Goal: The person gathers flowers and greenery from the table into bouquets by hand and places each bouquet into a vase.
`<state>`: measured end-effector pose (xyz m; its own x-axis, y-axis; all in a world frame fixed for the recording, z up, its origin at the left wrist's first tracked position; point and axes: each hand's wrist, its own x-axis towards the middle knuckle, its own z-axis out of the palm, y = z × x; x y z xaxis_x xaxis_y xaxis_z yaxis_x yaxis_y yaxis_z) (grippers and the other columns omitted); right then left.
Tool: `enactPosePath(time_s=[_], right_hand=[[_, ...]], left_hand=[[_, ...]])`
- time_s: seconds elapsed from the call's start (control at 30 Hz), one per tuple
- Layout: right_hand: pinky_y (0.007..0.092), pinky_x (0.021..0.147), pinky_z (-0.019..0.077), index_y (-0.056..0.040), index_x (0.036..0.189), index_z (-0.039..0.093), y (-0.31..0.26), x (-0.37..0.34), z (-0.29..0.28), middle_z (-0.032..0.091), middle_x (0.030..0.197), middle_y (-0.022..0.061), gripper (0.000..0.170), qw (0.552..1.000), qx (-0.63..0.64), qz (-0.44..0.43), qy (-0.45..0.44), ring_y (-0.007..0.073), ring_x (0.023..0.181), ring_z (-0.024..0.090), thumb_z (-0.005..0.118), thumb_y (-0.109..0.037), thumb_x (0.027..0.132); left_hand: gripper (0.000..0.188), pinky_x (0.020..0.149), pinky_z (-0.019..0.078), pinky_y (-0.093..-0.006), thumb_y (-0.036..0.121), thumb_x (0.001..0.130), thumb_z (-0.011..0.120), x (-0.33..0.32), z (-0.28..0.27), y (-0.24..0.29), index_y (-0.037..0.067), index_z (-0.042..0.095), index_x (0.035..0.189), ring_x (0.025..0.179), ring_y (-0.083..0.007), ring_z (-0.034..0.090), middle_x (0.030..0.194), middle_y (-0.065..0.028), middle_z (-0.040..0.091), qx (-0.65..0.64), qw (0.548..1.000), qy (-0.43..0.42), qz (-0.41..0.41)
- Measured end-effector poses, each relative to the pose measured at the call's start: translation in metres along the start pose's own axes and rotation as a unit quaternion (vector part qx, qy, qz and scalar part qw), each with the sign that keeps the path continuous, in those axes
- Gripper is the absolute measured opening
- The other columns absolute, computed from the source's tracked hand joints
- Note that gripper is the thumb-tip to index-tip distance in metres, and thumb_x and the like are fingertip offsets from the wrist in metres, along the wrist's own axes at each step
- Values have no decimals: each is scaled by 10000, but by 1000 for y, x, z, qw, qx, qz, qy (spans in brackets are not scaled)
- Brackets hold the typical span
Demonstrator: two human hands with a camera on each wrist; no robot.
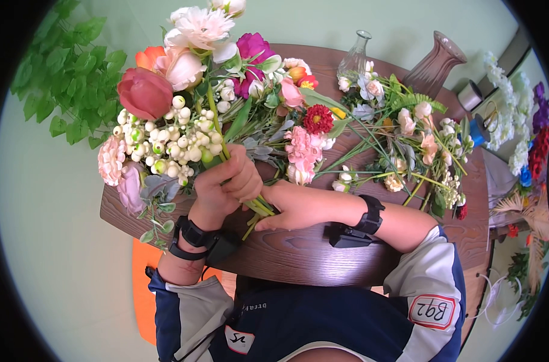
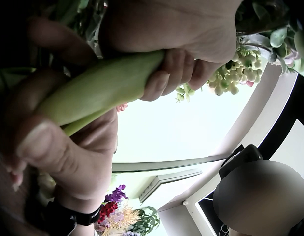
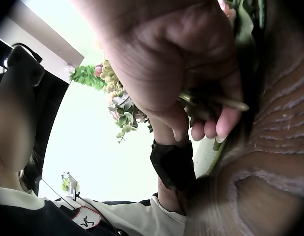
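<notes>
In the head view, my left hand (image 1: 229, 181) grips a bouquet of artificial flowers by its green stems (image 1: 259, 206), fingers curled round them. The bouquet leans up and left, with a dusky red tulip (image 1: 145, 93), white berries (image 1: 178, 142), a pale pink bloom (image 1: 202, 27) and a pink carnation (image 1: 110, 160). Just below, my right hand (image 1: 295, 205) holds the lower stems, thumb and fingers closing on them. A broad green stalk (image 2: 100, 88) runs between both hands in the left wrist view. One stem end (image 3: 233, 102) pokes out past my right hand in the right wrist view.
More flowers and greenery (image 1: 428, 145) lie across the dark wooden table (image 1: 310, 259), some right beside the bouquet. Two glass vases, one clear (image 1: 354, 55) and one brownish (image 1: 434, 66), stand at the far edge. Leafy vines (image 1: 69, 78) hang at the left.
</notes>
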<state>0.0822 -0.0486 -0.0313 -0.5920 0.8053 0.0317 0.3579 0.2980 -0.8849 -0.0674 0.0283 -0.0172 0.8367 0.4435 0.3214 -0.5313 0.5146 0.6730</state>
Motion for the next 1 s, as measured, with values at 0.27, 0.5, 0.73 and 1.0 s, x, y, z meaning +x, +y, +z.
enactPosePath(time_s=[0.27, 0.5, 0.73, 1.0], right_hand=[[330, 587, 464, 16, 1104, 484, -12, -2, -9, 609, 681, 139, 419, 996, 4, 67, -56, 253, 621, 613, 634, -242, 810], [315, 605, 478, 27, 1061, 500, -19, -8, -30, 638, 762, 120, 344, 998, -53, 19, -38, 228, 673, 627, 623, -182, 818], [359, 707, 454, -24, 1001, 539, -20, -10, -53, 578, 869, 118, 354, 916, -307, -69, 250, 271, 833, 579, 692, -105, 692], [338, 767, 404, -61, 935, 569, -3, -10, -61, 543, 912, 58, 362, 830, -483, -18, 278, 225, 904, 533, 713, -165, 620]], left_hand=[[309, 342, 232, -232, 205, 886, 472, -1, 2, 3, 119, 338, 621, 321, -69, 205, 420, 64, 257, 7, 1000, 1, 5], [325, 305, 245, -195, 208, 928, 381, -4, -1, 38, 126, 305, 623, 304, -49, 249, 435, 52, 297, 4, 987, 32, 160], [315, 329, 246, -202, 175, 939, 352, -9, -18, 61, 121, 302, 633, 321, -55, 256, 444, 40, 301, 19, 976, 88, 197], [145, 381, 233, -200, 140, 941, 361, -7, -24, 51, 98, 417, 814, 369, -36, 229, 480, 73, 252, 232, 953, 151, 120]])
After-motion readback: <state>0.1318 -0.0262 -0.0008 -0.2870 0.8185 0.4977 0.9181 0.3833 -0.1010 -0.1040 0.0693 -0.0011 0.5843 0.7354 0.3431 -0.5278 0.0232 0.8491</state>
